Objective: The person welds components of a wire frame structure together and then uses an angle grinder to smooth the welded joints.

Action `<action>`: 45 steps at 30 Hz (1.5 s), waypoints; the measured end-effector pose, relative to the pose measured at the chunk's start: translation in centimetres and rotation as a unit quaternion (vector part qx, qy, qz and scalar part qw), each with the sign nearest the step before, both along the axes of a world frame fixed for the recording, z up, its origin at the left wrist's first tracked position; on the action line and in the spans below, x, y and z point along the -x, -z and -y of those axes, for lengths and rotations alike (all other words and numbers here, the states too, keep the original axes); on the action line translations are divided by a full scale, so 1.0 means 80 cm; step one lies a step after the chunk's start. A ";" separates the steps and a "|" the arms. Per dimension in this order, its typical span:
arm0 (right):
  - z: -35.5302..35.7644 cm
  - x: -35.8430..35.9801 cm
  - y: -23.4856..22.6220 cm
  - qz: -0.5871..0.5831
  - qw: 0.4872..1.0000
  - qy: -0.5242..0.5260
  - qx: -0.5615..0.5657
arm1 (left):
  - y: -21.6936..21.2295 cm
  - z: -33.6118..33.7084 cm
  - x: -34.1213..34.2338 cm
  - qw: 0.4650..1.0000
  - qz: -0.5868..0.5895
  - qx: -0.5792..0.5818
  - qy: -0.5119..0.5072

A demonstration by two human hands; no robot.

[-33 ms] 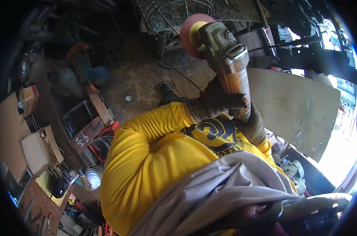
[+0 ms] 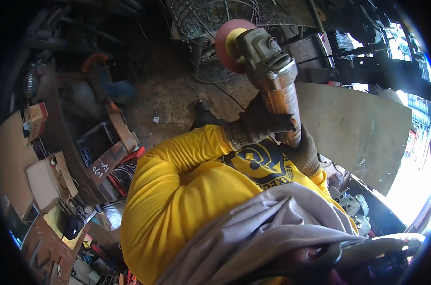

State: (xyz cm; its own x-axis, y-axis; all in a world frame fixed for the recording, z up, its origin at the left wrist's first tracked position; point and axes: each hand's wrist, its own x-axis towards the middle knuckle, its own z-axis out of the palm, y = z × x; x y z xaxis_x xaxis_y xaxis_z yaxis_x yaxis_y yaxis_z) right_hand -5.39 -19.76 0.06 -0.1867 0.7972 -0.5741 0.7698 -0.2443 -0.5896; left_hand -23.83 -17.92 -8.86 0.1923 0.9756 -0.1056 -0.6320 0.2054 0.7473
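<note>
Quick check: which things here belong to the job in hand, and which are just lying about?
In use:
- grinder with its pink disc
- gloved left hand, wrapped on the grinder
- gloved right hand, at its rear end

Apparently just lying about:
- cardboard box on the left
- flat board on the right
- white scrap on the floor

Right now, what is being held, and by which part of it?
An angle grinder, by the rear of its body: the left hand wraps it; the right hand is at its tail end, grip unclear.
</note>
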 end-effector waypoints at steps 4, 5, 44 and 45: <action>0.047 0.032 0.021 -0.100 0.993 0.059 0.032 | 0.006 0.041 0.032 0.993 0.084 0.065 0.060; 0.060 0.034 0.024 -0.091 0.993 0.065 0.047 | 0.017 0.051 0.040 0.994 0.059 0.050 0.075; 0.138 0.266 -0.050 0.164 0.914 0.321 0.185 | 0.005 0.041 0.193 0.885 0.123 0.205 0.400; 0.141 0.265 -0.049 0.158 0.918 0.319 0.175 | 0.004 0.041 0.194 0.884 0.123 0.206 0.400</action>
